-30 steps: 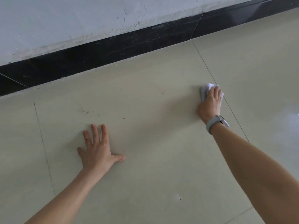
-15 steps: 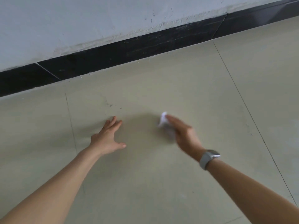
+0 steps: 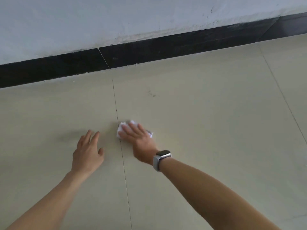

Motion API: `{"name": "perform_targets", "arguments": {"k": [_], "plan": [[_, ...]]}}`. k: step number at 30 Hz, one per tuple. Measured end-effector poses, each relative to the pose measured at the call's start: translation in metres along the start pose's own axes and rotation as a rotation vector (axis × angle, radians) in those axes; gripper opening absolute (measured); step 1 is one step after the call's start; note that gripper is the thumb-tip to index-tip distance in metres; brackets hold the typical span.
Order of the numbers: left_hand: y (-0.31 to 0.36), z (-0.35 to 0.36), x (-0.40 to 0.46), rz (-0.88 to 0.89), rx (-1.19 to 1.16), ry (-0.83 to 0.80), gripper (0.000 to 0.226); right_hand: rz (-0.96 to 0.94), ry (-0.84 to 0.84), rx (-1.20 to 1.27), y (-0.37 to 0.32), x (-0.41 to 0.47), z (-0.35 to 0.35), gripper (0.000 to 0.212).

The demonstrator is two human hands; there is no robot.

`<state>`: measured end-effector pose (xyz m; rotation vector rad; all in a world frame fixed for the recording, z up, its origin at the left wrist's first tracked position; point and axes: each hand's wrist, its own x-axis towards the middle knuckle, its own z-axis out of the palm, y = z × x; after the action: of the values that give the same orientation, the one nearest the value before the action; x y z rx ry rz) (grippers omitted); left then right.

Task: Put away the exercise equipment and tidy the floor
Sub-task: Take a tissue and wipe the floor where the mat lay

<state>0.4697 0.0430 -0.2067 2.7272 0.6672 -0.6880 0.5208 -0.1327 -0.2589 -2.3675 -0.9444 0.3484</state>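
A crumpled white tissue [image 3: 120, 128] lies on the beige tiled floor [image 3: 207, 122], right on a tile seam. My right hand [image 3: 138, 138] presses it flat with straight fingers and covers most of it. A grey watch sits on that wrist. My left hand [image 3: 88, 151] rests flat on the floor a little to the left, fingers spread, holding nothing.
A black skirting board [image 3: 149, 50] runs along the foot of a white wall [image 3: 116, 19] at the back. A few dark scuff marks [image 3: 152, 93] show on the tile beyond my right hand. Tile seams cross the floor.
My right hand has swept the tissue leftward across the floor, from the far right to just beside my left hand. The view has shifted left along the wall.
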Motion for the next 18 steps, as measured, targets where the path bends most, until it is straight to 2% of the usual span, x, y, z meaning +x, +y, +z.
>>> {"name": "perform_targets", "arguments": {"k": [3, 5, 7, 10, 11, 12, 13, 14, 16, 17, 18], "plan": [[-0.019, 0.001, -0.008, -0.004, -0.006, -0.017, 0.059, -0.349, -0.134, -0.111, -0.018, -0.036, 0.02, 0.073], [-0.018, 0.007, -0.014, 0.038, 0.014, -0.028, 0.059, -0.32, -0.098, -0.195, 0.007, -0.062, 0.005, 0.078], [-0.008, 0.016, -0.021, 0.074, 0.006, -0.017, 0.057, -0.015, 0.032, -0.194, 0.045, -0.086, -0.022, 0.079], [0.011, 0.032, -0.035, 0.126, -0.027, -0.016, 0.056, 0.654, 0.259, -0.147, 0.088, -0.109, -0.068, 0.082], [0.017, 0.037, -0.04, 0.143, -0.036, -0.025, 0.056, 0.807, 0.336, -0.13, 0.085, -0.11, -0.072, 0.086], [0.021, 0.04, -0.044, 0.149, -0.05, -0.036, 0.055, 0.861, 0.367, -0.118, 0.074, -0.11, -0.068, 0.087], [0.024, 0.041, -0.047, 0.137, -0.072, -0.051, 0.055, 0.817, 0.324, -0.108, 0.058, -0.112, -0.056, 0.087], [0.027, 0.04, -0.05, 0.111, -0.092, -0.071, 0.055, 0.684, 0.216, -0.082, 0.037, -0.117, -0.039, 0.086], [0.03, 0.033, -0.053, 0.063, -0.077, -0.129, 0.057, 0.338, -0.127, 0.08, -0.013, -0.132, -0.015, 0.082], [0.035, 0.026, -0.054, 0.05, -0.059, -0.163, 0.058, 0.233, -0.312, 0.147, -0.031, -0.138, -0.013, 0.081], [0.042, 0.017, -0.055, 0.049, -0.049, -0.192, 0.058, 0.215, -0.43, 0.208, -0.04, -0.142, -0.019, 0.079]]}}
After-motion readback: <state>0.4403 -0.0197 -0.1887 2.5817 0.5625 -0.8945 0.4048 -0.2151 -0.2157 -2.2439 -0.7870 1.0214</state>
